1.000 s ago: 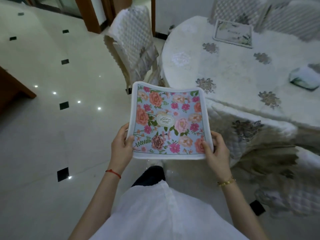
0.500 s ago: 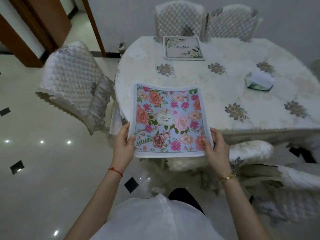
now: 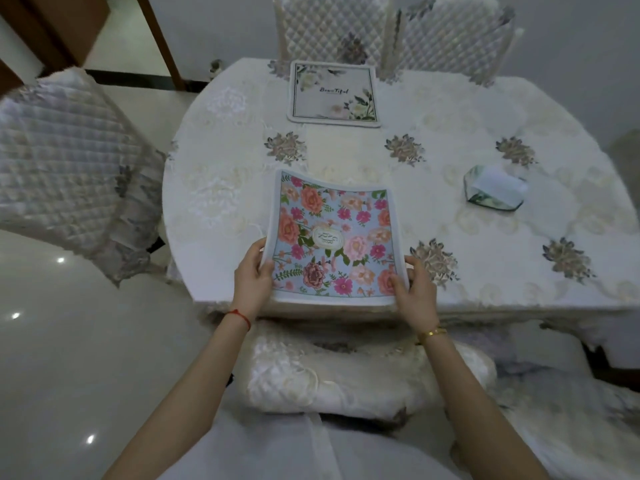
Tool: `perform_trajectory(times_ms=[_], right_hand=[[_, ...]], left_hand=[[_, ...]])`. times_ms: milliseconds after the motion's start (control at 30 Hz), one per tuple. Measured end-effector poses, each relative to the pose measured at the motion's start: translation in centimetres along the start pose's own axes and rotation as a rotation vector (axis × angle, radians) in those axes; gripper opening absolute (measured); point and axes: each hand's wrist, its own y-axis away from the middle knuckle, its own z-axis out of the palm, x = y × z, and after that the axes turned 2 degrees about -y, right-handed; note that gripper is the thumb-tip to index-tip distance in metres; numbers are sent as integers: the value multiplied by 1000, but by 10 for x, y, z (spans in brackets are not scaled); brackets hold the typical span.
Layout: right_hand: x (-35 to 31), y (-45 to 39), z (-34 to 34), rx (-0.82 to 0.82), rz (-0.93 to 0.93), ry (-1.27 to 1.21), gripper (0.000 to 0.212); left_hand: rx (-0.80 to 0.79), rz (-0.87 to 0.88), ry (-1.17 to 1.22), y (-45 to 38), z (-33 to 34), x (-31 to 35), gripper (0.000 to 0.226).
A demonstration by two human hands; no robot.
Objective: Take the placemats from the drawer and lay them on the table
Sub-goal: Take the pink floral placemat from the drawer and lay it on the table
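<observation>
— Head view, from where she stands at the near edge: both hands have the blue placemat with pink and orange flowers [image 3: 334, 237] by its near corners, the left hand [image 3: 252, 276] pinched on the left edge, the right hand [image 3: 414, 292] pinched on the right.

— Why hold it so, at the two corners?

— To keep it spread, I'd say. It's limp; the far edge sags and curls between her grips. Held wide, it can go down flat and square to the seat. It hangs low over the round table under its cream embroidered cloth [image 3: 214, 202], near side; whether it touches yet I can't tell.

— And the other one?

— A white placemat with pale flowers and lettering [image 3: 334, 95] already lies at the far side, before a quilted white chair [image 3: 332, 26].

— Anything in her way?

— Little. A green-and-white tissue box [image 3: 493, 190] sits well off to the right. The padded cream chair back [image 3: 346, 375] stands between her and the table, so she must reach over it.
</observation>
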Motion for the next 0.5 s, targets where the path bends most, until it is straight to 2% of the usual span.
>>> perform_trajectory(times_ms=[233,500], right_hand=[[34,-52,5,-84,24,-38,29],[53,-58,19,-119,91,-91,31]], left_hand=[[-17,-44,-16,-39,37,-8,35],[-3,-125,-82,-44,48,-27,43]])
